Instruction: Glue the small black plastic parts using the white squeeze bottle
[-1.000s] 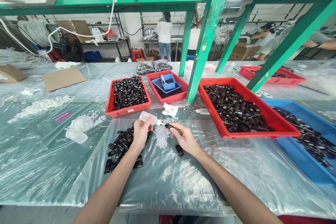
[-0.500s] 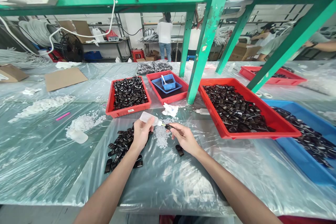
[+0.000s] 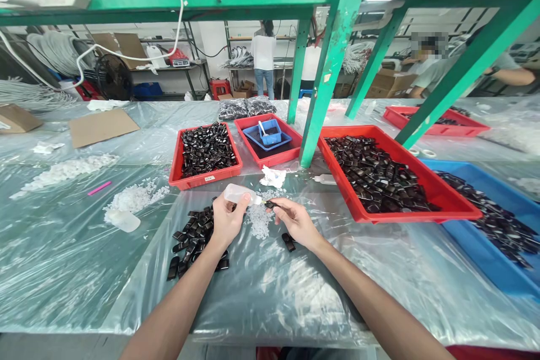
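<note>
My left hand (image 3: 230,219) is closed around a translucent squeeze bottle (image 3: 238,194), tilted so that its narrow tip points right. That tip meets, or nearly meets, a small black plastic piece (image 3: 270,204) pinched in the fingers of my right hand (image 3: 296,221). Small white plastic bits (image 3: 258,221) lie in a heap below the two hands. Beside and partly behind my left hand is a pile of black pieces (image 3: 194,239). Two black pieces (image 3: 288,242) rest on the plastic sheet near my right wrist.
Red trays of black pieces stand at left (image 3: 205,181) and right (image 3: 400,217), with a blue tray (image 3: 476,242) farther right. A green post (image 3: 323,79) rises between the trays. A crumpled white tissue (image 3: 273,177), another bottle (image 3: 324,179) and a pink-handled tool (image 3: 99,188) lie about.
The squeeze bottle in my left hand has tipped slightly and shows more of its side. My right hand keeps its hold on the black piece, almost unmoved.
</note>
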`<state>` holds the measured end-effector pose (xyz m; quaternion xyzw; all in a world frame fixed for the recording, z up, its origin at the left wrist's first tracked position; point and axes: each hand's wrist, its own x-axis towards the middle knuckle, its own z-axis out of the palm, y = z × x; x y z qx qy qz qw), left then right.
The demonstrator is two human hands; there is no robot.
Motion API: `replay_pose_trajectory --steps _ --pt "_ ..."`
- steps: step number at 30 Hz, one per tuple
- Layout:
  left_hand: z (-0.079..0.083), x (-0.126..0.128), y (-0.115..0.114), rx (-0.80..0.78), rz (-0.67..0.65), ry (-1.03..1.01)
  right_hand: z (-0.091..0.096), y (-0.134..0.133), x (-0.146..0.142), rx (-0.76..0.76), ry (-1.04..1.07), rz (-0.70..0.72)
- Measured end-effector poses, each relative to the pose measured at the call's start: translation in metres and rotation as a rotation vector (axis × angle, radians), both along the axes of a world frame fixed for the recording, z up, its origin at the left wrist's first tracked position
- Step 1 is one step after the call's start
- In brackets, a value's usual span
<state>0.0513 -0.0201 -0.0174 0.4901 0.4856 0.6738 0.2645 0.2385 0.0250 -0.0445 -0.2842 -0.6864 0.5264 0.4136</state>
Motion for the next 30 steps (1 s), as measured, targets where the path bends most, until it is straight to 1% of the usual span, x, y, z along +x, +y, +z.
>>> replay_pose_trajectory --steps 5,15,19,25,30 --pt "-0.0006 0.0004 -0.0027 -0.007 0.046 0.041 -0.0016 0.0013 0.001 0.006 -0.009 -0.013" --pt "-0.0019 0.0 -0.0054 0.04 0.062 0.146 -0.0043 0.0034 0.0005 0.005 0.003 -0.004" --pt "-0.0013 -0.0009 -0.0036 0.02 0.03 0.082 -0.002 0.0026 0.0007 0.011 0.019 0.017" --pt "0.0054 -0.0016 -0.0014 0.002 -0.044 -0.032 0.0032 0.0003 0.002 -0.006 0.03 0.064" --pt "0.0046 -0.0016 -0.0003 0.001 -0.05 -0.085 0.0048 -0.001 0.0025 -0.039 0.037 0.069"
